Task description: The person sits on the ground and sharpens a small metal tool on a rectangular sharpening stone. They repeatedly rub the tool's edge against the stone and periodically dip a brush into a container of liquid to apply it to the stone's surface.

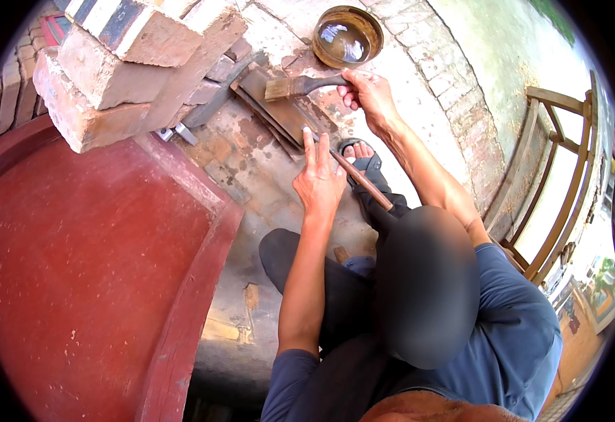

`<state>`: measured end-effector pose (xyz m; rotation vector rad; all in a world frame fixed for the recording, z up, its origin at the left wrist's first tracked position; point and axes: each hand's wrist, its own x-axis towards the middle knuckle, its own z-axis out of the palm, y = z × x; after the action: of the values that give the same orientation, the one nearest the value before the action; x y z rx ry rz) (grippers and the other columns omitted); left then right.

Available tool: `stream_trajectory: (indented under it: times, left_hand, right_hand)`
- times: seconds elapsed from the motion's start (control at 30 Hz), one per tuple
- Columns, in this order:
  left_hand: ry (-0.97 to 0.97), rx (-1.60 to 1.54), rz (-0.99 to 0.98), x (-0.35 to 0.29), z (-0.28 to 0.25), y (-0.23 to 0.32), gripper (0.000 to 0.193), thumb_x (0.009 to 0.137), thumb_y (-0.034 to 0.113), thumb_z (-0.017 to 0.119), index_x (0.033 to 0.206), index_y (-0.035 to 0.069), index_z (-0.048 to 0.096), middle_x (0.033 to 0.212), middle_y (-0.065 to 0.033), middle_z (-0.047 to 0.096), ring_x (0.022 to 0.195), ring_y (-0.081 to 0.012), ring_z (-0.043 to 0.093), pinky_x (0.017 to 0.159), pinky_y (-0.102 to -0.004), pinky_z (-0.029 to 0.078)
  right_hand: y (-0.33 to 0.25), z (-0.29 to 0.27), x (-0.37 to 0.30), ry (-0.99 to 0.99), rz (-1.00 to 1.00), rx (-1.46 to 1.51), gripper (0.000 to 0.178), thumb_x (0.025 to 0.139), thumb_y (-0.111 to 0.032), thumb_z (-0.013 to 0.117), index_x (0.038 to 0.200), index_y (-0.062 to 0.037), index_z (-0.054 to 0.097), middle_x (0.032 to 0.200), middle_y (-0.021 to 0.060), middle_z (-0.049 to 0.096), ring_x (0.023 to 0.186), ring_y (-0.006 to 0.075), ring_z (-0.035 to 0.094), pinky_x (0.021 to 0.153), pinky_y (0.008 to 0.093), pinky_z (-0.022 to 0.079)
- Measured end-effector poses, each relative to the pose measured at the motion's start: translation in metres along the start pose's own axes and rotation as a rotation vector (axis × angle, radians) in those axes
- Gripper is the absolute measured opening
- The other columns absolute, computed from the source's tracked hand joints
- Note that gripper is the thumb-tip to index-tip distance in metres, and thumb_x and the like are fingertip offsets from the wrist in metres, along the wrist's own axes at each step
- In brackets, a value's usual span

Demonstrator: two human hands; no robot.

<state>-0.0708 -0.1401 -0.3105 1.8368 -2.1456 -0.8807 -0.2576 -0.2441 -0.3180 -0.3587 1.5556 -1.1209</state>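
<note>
My right hand (368,97) is closed round the dark handle of a flat paintbrush (300,86). The brush's tan bristles lie over a dark, wet-looking whetstone (284,114); whether they touch it I cannot tell. My left hand (319,179) holds a chisel (367,184) with a round wooden handle, two fingers stretched along its metal front part. The chisel's front end is at the stone's near edge, and its handle slants back toward my knee. Part of the metal is hidden under my fingers.
Beyond the stone stands a round bowl of water (348,39) on wet brick paving. Stacked bricks (131,77) rise at the left, above a large red panel (89,274). A wooden frame (557,155) stands at the right. My sandalled foot (361,153) is close to the stone.
</note>
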Motion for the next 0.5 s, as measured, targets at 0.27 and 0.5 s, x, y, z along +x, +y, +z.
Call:
stream_trajectory:
  times: [0.27,0.5]
  left_hand:
    - [0.049,-0.02,0.01,-0.001,0.001,-0.003,0.079,0.07,0.023,0.09,0.145,0.02,0.063,0.164,-0.0124,0.049,0.091,-0.034,0.077,0.073,-0.0439,0.062]
    - [0.041,-0.058,-0.001,0.001,0.003,0.0,0.079,0.07,0.017,0.087,0.145,0.02,0.063,0.165,-0.0131,0.048,0.088,-0.0333,0.077,0.073,-0.0432,0.062]
  right_hand:
    - [-0.012,-0.032,-0.003,0.127,-0.092,0.09,0.021,0.103,-0.015,0.064,0.097,0.0015,0.075,0.076,0.0075,0.073,0.056,0.0108,0.063,0.051,0.0237,0.046]
    - [-0.027,-0.074,0.044,0.404,-0.282,-0.035,0.025,0.099,-0.021,0.071,0.104,0.0031,0.074,0.082,0.0092,0.076,0.061,0.0117,0.067,0.052,0.0246,0.046]
